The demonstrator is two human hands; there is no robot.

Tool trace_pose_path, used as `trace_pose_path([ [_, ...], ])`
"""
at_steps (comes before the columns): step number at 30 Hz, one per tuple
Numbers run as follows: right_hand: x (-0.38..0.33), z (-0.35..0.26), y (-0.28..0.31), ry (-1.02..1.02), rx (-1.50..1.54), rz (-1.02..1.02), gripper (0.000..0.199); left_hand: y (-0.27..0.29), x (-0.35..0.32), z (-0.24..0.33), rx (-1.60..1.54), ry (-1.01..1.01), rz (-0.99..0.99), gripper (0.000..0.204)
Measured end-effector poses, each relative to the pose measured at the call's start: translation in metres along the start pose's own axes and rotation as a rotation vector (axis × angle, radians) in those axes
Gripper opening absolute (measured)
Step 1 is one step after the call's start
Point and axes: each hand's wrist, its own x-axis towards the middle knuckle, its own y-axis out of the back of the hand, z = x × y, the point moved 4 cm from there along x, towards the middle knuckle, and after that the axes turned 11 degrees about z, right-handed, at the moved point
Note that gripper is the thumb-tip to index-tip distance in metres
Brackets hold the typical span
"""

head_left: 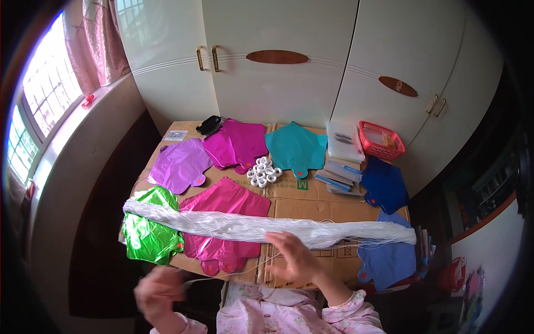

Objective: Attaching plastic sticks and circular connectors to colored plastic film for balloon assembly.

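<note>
A long hank of white string lies across the cardboard surface. My left hand, slightly blurred, is curled below the near edge on the left, with a loose strand running from it toward my right hand. My right hand hovers just below the middle of the hank, fingers spread; whether the strand touches its fingers is unclear. Under the hank are a green foil balloon, flat magenta foil balloons and light blue ones. All look deflated.
Farther back lie purple, violet-pink, teal and dark blue balloons. White rolls sit mid-table. Card stacks, clear bags, a red basket and a black object stand near the cabinets.
</note>
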Motion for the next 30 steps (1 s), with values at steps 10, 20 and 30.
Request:
trace_pose_path([
  [10,-0.003,-0.04,-0.057,-0.11,0.772,-0.478,0.021,-0.08,0.01,-0.026,0.288,0.078,-0.602,0.014],
  [20,-0.023,-0.015,0.039,-0.159,0.419,-0.098,0.002,-0.04,-0.012,-0.06,-0.592,0.558,-0.079,0.03],
  [30,-0.068,0.016,0.093,-0.348,0.233,0.087,0.007,0.058,0.018,-0.048,-1.011,0.328,0.342,0.023],
])
